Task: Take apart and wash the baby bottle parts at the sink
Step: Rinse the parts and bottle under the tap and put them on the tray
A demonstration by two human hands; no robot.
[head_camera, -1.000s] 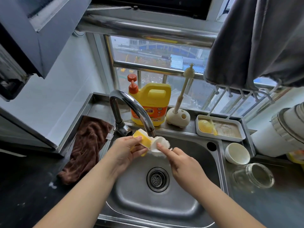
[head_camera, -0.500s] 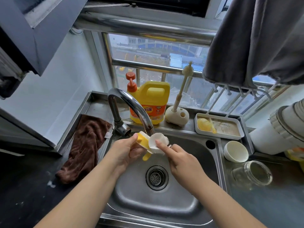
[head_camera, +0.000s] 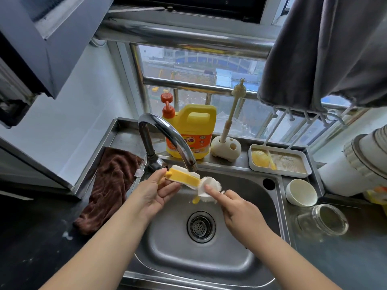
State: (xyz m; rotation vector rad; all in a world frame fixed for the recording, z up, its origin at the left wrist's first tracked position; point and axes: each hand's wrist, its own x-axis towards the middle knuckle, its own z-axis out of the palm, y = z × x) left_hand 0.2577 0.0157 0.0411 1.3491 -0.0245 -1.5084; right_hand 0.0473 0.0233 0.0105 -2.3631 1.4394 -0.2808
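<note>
Over the steel sink (head_camera: 247, 266), my left hand (head_camera: 156, 191) holds a yellow and white bottle part (head_camera: 184, 177) just under the faucet spout (head_camera: 188, 162); thumb on top, fingers beneath it. A white bristly round piece (head_camera: 206, 185) sits at the part's right end. My right hand (head_camera: 240, 210) points its index finger into that white piece, the other fingers curled. A small yellow tab (head_camera: 195, 199) hangs below. No water stream is visible.
A glass bottle body (head_camera: 322, 221) lies on the right counter beside a white cup (head_camera: 301, 192). A tray (head_camera: 297, 173) holds a yellow piece (head_camera: 260, 159). Yellow detergent jug (head_camera: 191, 132), brush in stand (head_camera: 226, 145), brown cloth (head_camera: 111, 185) at left.
My left hand has turned the yellow and white part flatter under the spout. My right index finger stays on the white bristly piece. The view has shifted slightly.
</note>
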